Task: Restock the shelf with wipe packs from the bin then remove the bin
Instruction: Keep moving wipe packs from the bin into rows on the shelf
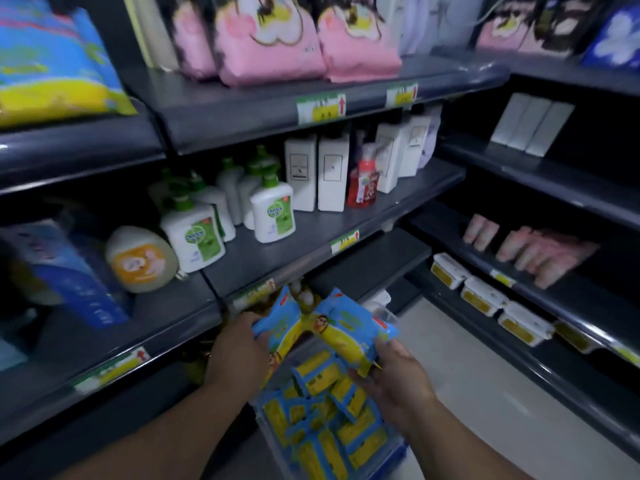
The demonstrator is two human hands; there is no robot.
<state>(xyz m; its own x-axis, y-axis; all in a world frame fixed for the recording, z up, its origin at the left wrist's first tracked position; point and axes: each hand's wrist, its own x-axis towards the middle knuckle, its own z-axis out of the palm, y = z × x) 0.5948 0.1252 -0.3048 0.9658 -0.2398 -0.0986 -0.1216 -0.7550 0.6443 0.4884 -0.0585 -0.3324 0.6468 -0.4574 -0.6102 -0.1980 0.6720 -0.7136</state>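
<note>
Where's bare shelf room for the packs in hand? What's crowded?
Free: the lower shelf just beyond the held wipe packs; also the soap shelf's front strip before the white bottles. Crowded: green-capped soap bottles at its left, and the bin, full of packs.

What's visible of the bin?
The bin looks like clear plastic, open-topped, with a blue part at its near right corner. It sits low beside the bottom shelves, apparently on the floor, and holds many blue-and-yellow wipe packs lying jumbled. The left hand and right hand hold more wipe packs above it; neither plainly touches it. The frame cuts off its near end.
</note>
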